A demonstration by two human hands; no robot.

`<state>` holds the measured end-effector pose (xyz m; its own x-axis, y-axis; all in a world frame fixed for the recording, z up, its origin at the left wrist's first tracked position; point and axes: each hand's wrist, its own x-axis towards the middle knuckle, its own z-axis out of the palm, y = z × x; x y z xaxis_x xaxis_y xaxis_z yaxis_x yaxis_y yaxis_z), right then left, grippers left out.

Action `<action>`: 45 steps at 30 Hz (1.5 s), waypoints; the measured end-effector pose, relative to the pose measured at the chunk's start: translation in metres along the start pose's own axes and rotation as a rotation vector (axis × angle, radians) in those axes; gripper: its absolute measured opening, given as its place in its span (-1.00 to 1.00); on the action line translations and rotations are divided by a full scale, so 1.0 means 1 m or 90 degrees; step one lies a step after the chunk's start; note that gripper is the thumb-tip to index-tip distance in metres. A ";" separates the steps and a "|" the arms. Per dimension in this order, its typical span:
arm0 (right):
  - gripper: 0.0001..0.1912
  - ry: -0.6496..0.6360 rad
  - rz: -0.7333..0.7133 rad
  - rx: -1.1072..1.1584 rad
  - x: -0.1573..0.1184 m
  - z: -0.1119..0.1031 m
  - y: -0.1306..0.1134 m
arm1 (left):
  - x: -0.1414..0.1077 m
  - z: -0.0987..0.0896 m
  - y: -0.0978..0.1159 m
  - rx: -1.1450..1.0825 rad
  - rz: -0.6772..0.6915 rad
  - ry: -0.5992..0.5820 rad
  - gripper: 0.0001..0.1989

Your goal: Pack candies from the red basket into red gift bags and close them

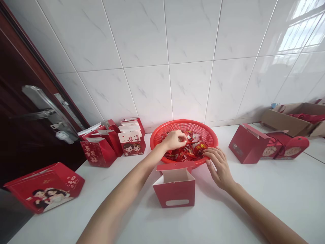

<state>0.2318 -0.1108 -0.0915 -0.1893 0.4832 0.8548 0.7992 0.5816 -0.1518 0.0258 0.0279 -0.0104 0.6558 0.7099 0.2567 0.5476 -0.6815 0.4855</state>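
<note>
A red plastic basket [157, 132] holds many red-wrapped candies [186, 152]. Over its left part is my left hand [177, 139], fingers curled together above the candies; whatever they may hold is too small to make out. My right hand [218, 166] has its fingers apart at the basket's right front rim, with nothing in it. Directly in front of the basket, between my forearms, a red box [175, 191] stands with its top open and an oval cut-out low on its front.
Red gift boxes [101, 149] and a box with cartoon faces [132, 145] stand at the left, near a couple-print box [48, 189] and a door handle [43, 112]. On the right are another red box [246, 145], round-label boxes [284, 149] and a cardboard carton [284, 122]. A tiled wall rises behind.
</note>
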 end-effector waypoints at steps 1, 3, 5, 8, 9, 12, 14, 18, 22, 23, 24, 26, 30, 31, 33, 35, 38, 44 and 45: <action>-0.79 0.000 0.001 0.001 0.000 0.000 0.000 | -0.001 -0.001 0.003 0.021 0.010 -0.103 -0.83; -0.79 0.000 0.004 0.003 0.000 0.000 0.000 | -0.003 -0.003 0.009 0.080 -0.011 -0.294 -0.67; -0.79 0.001 0.007 0.004 0.000 0.001 0.000 | -0.005 -0.004 0.014 0.151 -0.040 -0.391 -0.37; -0.79 0.004 0.008 0.004 0.000 0.001 0.000 | -0.005 -0.004 0.021 0.211 -0.048 -0.442 -0.20; -0.79 0.006 0.008 0.004 0.000 0.001 0.000 | -0.004 -0.003 0.023 0.225 -0.050 -0.453 -0.20; -0.79 0.014 0.009 0.006 0.001 0.001 -0.001 | -0.002 0.000 0.024 0.232 -0.082 -0.468 -0.24; -0.79 0.016 0.012 0.007 0.001 0.001 -0.002 | -0.002 0.002 0.021 0.182 -0.095 -0.458 -0.34; -0.78 0.011 0.022 0.009 0.001 0.001 -0.002 | -0.002 0.007 0.013 0.000 -0.041 -0.408 -0.67; -0.77 0.007 0.026 0.008 0.000 0.001 -0.002 | -0.003 0.008 0.010 -0.071 -0.023 -0.360 -0.77; -0.77 0.007 0.025 0.008 0.000 0.001 -0.002 | -0.002 0.008 0.010 -0.082 -0.021 -0.332 -0.81; -0.77 0.007 0.025 0.008 0.000 0.001 -0.001 | -0.002 0.007 0.010 -0.094 -0.019 -0.297 -0.84; -0.77 0.009 0.020 0.007 0.000 0.001 -0.002 | -0.001 0.005 0.011 -0.114 -0.018 -0.215 -0.91; -0.78 0.014 0.016 0.009 0.001 0.000 -0.002 | 0.001 0.000 0.009 -0.200 -0.053 -0.043 -0.89; -0.78 0.015 0.017 0.010 0.001 0.000 -0.002 | 0.001 -0.001 0.008 -0.238 -0.069 -0.017 -0.87; -0.77 0.013 0.018 0.012 0.001 0.001 -0.001 | 0.001 -0.002 0.005 -0.312 -0.104 0.003 -0.85; -0.77 0.010 0.020 0.013 0.000 0.002 -0.001 | 0.002 -0.001 0.002 -0.348 -0.131 0.002 -0.84; -0.77 0.010 0.025 0.012 -0.002 0.001 -0.001 | 0.003 0.000 -0.001 -0.350 -0.148 0.025 -0.83; -0.78 -0.074 0.176 0.101 0.028 -0.015 0.009 | -0.002 0.001 -0.008 -0.275 -0.194 0.066 -0.72; -0.80 -0.107 0.229 0.124 0.039 -0.018 0.014 | -0.005 0.001 -0.009 -0.261 -0.203 0.071 -0.70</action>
<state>0.2453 -0.0956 -0.0515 -0.0218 0.7676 0.6406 0.7113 0.4622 -0.5296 0.0181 0.0305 -0.0167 0.4189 0.9002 0.1189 0.4479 -0.3188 0.8353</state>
